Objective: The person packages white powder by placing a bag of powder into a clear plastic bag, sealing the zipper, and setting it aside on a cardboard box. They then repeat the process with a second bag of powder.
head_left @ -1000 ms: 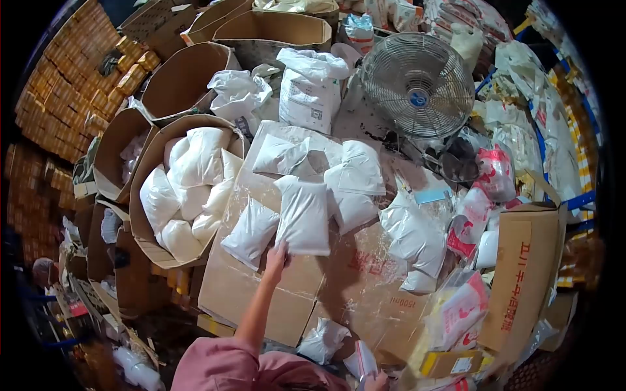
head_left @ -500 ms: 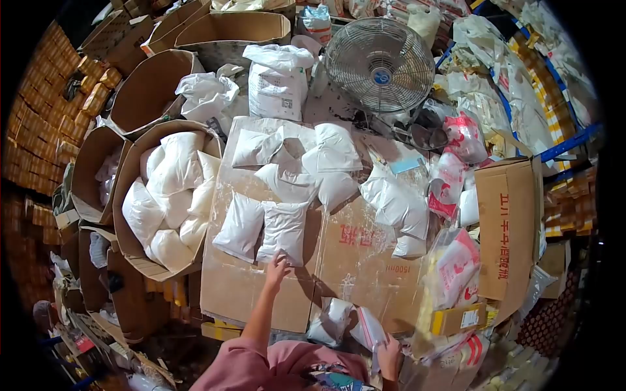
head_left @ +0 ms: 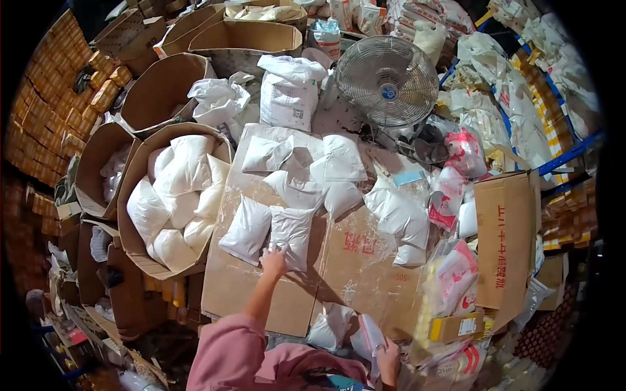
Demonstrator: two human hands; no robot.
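Observation:
My left hand (head_left: pixel 273 262) reaches onto the cardboard-covered table and touches the lower left edge of a white filled bag (head_left: pixel 291 236); whether its fingers grip the bag is unclear. Another white bag (head_left: pixel 246 231) lies just left of it. Near the front edge, my right hand (head_left: pixel 388 358) is closed on a clear plastic bag with a pink-red strip (head_left: pixel 369 339). Beside that bag sits a white packet (head_left: pixel 330 326). Several more white bags (head_left: pixel 345 158) lie at the back of the cardboard (head_left: pixel 261 293).
A large carton (head_left: pixel 145 260) of white bags stands at the left. Behind the table are a metal fan (head_left: pixel 387 81) and an upright white sack (head_left: pixel 290 94). At the right stand a brown carton (head_left: pixel 505 241) and a small yellow box (head_left: pixel 456 326).
My left hand has shifted slightly left along the white bag's lower edge, from its bottom toward its left corner. The camera view has moved a little. My right hand still holds the plastic bag.

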